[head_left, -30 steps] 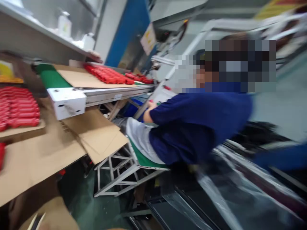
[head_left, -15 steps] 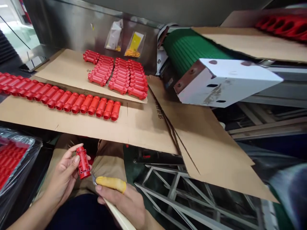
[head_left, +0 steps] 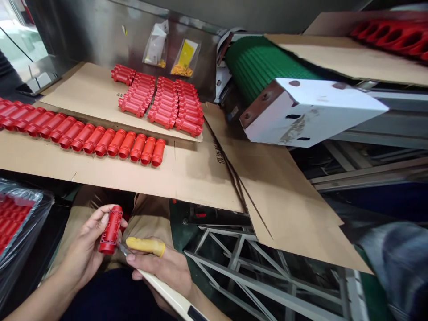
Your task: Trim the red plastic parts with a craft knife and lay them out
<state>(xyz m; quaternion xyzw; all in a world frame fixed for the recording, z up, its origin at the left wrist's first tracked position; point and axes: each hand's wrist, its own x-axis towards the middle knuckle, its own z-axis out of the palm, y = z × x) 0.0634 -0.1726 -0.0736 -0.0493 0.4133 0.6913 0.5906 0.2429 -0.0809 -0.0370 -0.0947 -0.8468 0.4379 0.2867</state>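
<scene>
My left hand (head_left: 86, 243) is closed around a red plastic tube (head_left: 112, 229), held above my lap with dark line markings facing up. The tube leans, its lower end toward me. My right hand (head_left: 172, 269) grips a white-handled knife (head_left: 169, 293); its small metal blade points at the lower part of the tube. Whether the blade touches the tube I cannot tell. A yellow finger cot (head_left: 147, 246) covers my right index finger. On the cardboard (head_left: 200, 178) in front lies a long row of similar red tubes (head_left: 109, 141).
Further back, more red parts (head_left: 163, 107) sit in rows on a cardboard sheet. Two small plastic bags (head_left: 184, 58) are on the metal wall. A green conveyor belt (head_left: 261, 67) with a white end bracket (head_left: 310, 111) juts in at right. A lined box (head_left: 20, 209) of red tubes stands left.
My left hand has turned the tube, so its lower end now leans left. My right hand and the knife have shifted slightly left with it. The view has moved a little.
</scene>
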